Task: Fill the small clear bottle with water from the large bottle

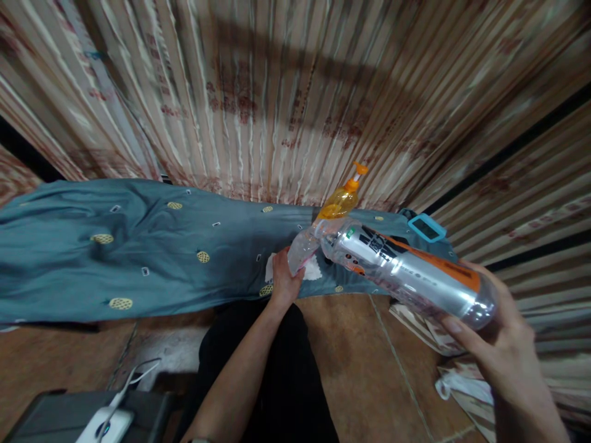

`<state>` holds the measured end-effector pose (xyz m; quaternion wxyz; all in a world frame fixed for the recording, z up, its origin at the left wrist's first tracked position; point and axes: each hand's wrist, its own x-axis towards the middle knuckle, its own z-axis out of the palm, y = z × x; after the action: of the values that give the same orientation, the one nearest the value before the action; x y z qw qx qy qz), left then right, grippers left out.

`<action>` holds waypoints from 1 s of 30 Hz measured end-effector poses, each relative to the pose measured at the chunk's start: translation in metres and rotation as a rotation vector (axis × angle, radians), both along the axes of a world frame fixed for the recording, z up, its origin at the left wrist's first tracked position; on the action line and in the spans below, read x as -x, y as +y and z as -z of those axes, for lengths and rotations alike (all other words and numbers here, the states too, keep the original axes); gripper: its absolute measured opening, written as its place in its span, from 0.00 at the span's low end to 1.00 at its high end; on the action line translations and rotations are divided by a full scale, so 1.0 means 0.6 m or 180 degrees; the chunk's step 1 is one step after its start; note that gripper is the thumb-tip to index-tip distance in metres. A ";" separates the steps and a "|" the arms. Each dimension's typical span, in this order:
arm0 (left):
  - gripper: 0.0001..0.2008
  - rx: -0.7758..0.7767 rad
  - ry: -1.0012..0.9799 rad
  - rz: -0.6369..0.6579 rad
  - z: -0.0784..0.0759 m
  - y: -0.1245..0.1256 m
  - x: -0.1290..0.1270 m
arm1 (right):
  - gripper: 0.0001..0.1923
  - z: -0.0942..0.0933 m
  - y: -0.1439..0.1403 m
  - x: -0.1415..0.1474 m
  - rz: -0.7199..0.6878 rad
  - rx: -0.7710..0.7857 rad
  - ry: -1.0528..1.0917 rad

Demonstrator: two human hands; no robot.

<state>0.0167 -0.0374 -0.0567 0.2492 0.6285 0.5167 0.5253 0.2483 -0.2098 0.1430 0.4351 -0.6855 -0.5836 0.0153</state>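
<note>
Over tiled floor, right hand clamps the tilted bottle's base; left hand pinches a small bag.

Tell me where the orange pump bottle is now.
Right of centre in the head view, the orange pump bottle stands on the blue cloth, behind the tilted plastic bottle.

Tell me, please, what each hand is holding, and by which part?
Right hand grips the plastic bottle by its base; left hand holds a clear cup at the bottle's mouth.

hands: 2 | plastic bottle: 1 | pump bottle: 1 | small cup: 1 | blue cloth: 1 | teal gadget: 1
</note>
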 end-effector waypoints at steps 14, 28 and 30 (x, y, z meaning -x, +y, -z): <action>0.28 0.0001 0.0000 -0.0019 0.002 0.001 0.000 | 0.42 -0.001 0.004 -0.003 -0.0076 -0.0075 -0.0134; 0.28 0.0029 -0.0041 0.0022 -0.001 -0.003 -0.004 | 0.41 -0.007 0.008 -0.002 -0.0062 -0.0084 -0.0090; 0.28 0.0040 -0.0052 0.0025 -0.001 -0.003 -0.005 | 0.41 -0.007 0.008 -0.002 -0.0063 -0.0111 -0.0063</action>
<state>0.0197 -0.0394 -0.0560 0.2594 0.6246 0.5155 0.5261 0.2493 -0.2052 0.1470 0.4410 -0.6721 -0.5948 0.0026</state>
